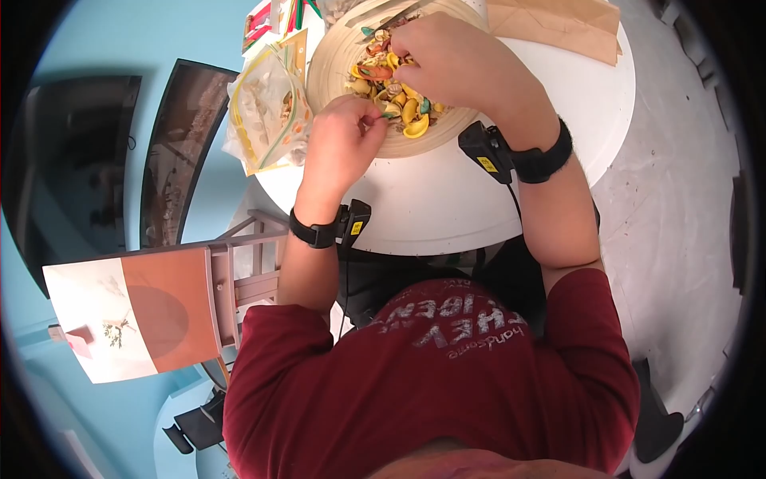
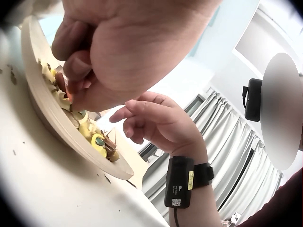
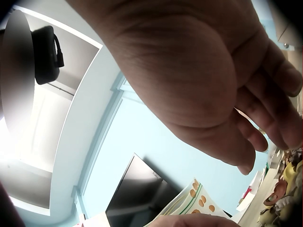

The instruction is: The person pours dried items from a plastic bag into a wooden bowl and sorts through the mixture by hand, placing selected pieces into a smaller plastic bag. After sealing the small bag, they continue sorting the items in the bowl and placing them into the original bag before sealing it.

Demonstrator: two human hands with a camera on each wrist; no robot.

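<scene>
A round, shallow wooden plate (image 1: 323, 68) holds a pile of small mixed shells (image 1: 403, 100), mostly yellow, tan and orange, with some green bits. At the near left of the pile, my left hand (image 1: 343, 140) pinches a small green piece (image 1: 388, 116) between thumb and fingertips. The left wrist view has those fingers low over the shells, partly hiding what they hold. My right hand (image 1: 459, 60) hangs over the far right of the pile. Its fingers (image 3: 279, 125) are loosely bent and spread, with nothing visible between them.
Left of the plate lies a clear zip bag (image 1: 267, 112) with printed orange spots. A brown paper bag (image 1: 558, 28) lies at the back right of the white round table (image 1: 447, 207). Red and green items (image 1: 259, 24) sit at the back left. Cabled cameras are strapped on both wrists.
</scene>
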